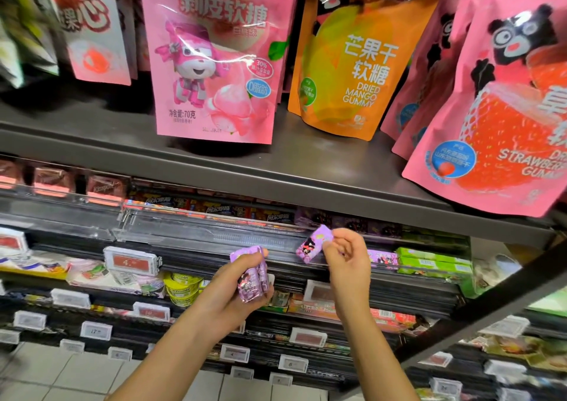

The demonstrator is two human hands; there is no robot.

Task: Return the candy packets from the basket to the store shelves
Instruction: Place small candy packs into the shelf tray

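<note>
My left hand [237, 296] grips a small stack of purple candy packets [250, 275], held upright in front of the shelves. My right hand [346, 259] pinches a single purple candy packet [314, 242] by its upper corner, tilted, just in front of the second shelf's clear front rail [199, 232]. Behind that rail, to the right, sits a row of matching purple packets [349, 221]. No basket is in view.
The grey top shelf [276, 167] carries hanging gummy bags: pink peach [214, 57], orange mango [356, 54], pink strawberry [503, 109]. Lower shelves hold green boxes [429, 261], yellow tins [181, 287] and white price tags [132, 261]. A dark diagonal post [478, 308] crosses at right.
</note>
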